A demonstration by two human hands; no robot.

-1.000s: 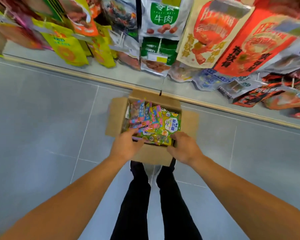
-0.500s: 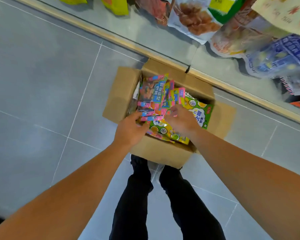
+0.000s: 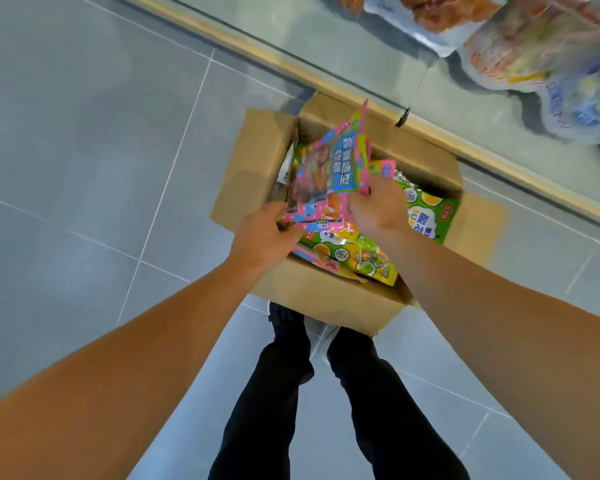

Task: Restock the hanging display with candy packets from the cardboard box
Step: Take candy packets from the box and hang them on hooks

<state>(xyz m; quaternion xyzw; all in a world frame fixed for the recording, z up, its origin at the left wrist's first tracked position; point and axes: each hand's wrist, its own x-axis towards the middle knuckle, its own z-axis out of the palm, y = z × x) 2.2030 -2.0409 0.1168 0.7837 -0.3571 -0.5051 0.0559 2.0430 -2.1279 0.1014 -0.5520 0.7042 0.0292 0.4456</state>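
Note:
An open cardboard box (image 3: pixel 329 303) stands on the grey floor in front of my feet. It holds several bright candy packets; green and yellow ones (image 3: pixel 355 256) lie on top. A bunch of pink and blue candy packets (image 3: pixel 329 174) is raised above the box, tilted upward. My left hand (image 3: pixel 262 233) grips the bunch at its lower left edge. My right hand (image 3: pixel 378 209) grips it at the lower right. The hanging display (image 3: pixel 520 46) shows only at the top right, as the lowest snack bags.
A tan baseboard strip (image 3: pixel 291 69) runs diagonally behind the box, below the display. My dark trouser legs (image 3: pixel 274 393) and shoes are directly beneath the box's near side. Grey tiled floor (image 3: pixel 84 150) spreads to the left and right.
The view has tilted down and closer to the box. Both hands went from the box's near edge into it, closed on the pink and blue packets, and lifted them.

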